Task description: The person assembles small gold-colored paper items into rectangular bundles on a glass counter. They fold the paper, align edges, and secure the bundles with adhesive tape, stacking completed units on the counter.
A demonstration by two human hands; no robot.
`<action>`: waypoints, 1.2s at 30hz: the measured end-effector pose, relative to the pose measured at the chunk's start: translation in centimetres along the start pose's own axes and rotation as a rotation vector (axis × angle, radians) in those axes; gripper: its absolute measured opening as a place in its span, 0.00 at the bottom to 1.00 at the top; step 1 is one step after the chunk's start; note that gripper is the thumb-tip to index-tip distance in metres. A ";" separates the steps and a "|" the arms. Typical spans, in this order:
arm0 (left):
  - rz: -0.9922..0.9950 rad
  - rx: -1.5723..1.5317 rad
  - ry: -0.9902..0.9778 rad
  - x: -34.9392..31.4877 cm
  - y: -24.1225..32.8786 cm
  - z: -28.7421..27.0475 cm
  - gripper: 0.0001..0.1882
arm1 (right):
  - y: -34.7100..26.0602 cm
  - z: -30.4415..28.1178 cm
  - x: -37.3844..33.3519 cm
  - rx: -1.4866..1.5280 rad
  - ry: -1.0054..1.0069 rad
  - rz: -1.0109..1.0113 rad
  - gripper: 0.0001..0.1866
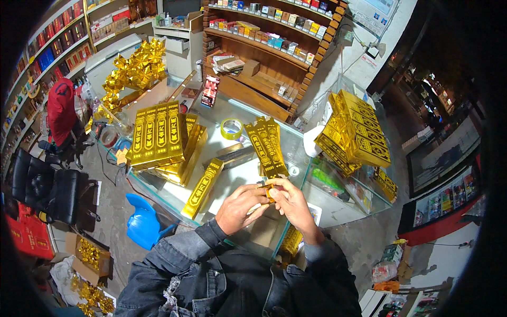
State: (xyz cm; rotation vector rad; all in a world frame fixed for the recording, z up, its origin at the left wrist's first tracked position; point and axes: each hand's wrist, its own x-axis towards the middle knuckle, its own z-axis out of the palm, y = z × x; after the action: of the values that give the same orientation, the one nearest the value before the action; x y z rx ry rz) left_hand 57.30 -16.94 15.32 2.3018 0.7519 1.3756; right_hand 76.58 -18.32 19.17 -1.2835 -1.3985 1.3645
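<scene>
My left hand [238, 210] and my right hand [293, 207] meet above the near edge of the glass counter. Between their closed fingertips is a small folded gold piece [270, 193], mostly covered by the fingers. Just beyond them lie flat gold strips with dark print [266, 143], fanned over one another. A long gold box [203, 188] rests at an angle left of my left hand. Farther left are stacked gold boxes [158, 133]. A roll of yellow tape [231, 129] sits on the glass near the strips.
The glass counter [138, 181] holds a lit phone [209, 91] at its far side. Piled gold packs [362, 132] stand on the right, gold folded ornaments [134, 71] at the far left. A blue plastic chair [145, 219] and black office chair [50, 185] stand left; cigarette shelves [264, 39] line the back.
</scene>
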 end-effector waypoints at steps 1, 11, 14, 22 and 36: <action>-0.007 -0.026 0.011 -0.1 -0.1 0.1 0.19 | -0.2 0.0 0.0 -0.056 0.019 0.019 0.15; -0.174 -0.114 0.079 -1.7 -0.5 2.2 0.38 | -1.7 0.2 -0.1 -0.506 0.115 -0.110 0.14; -0.270 -0.108 -0.017 -2.5 -1.1 2.4 0.38 | -1.4 -0.1 0.1 -0.216 0.064 -0.014 0.14; -0.307 0.246 -0.042 -3.5 -2.4 2.0 0.40 | 1.7 -1.3 2.0 0.045 0.051 -0.056 0.17; -0.504 0.754 -0.228 -8.1 -10.3 2.7 0.37 | 10.9 -1.9 12.4 -1.163 0.483 0.034 0.38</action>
State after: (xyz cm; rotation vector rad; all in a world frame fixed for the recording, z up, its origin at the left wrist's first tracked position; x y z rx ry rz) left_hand 53.85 -13.74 2.78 2.4334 1.8483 0.6393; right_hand 77.65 -6.80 7.23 -2.1489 -1.8332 0.0764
